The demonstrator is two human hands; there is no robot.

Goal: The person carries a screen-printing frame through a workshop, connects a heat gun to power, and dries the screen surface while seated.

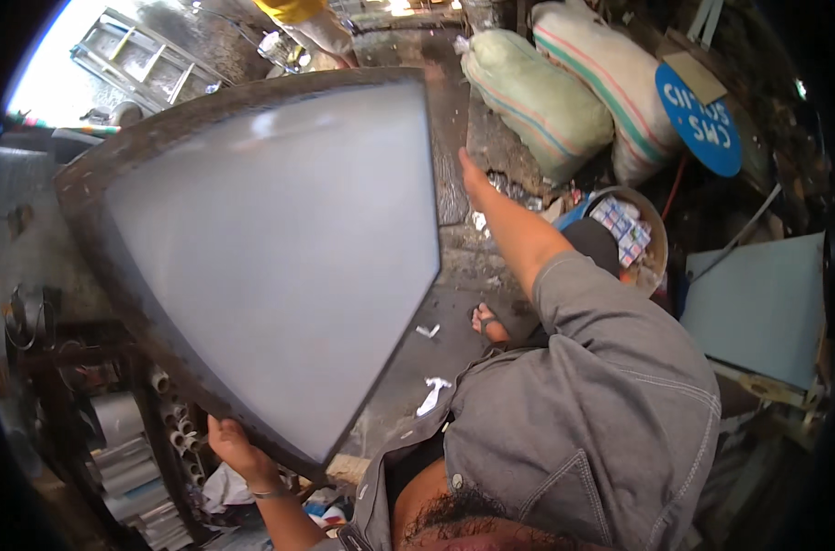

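A large shield-shaped panel (289, 248), pale grey and glossy with a dark brown curved border, fills the left and middle of the head view. Its material I cannot make out. At the panel's lower left edge, my left hand (238, 447) grips the dark border, its far fingers hidden behind it. My right arm reaches forward past the panel's right side. There my right hand (473, 178) shows edge-on with fingers stretched out, apart from the panel and with nothing visible in it.
Two stuffed woven sacks (537, 101) lie at the far right, beside a blue round sign (698, 119). Nearer stands a bin (654, 225) with small boxes inside. A metal ladder (146, 60) leans at the far left. Pipes and rolls (128, 441) fill a rack, and another person (312, 28) stands beyond.
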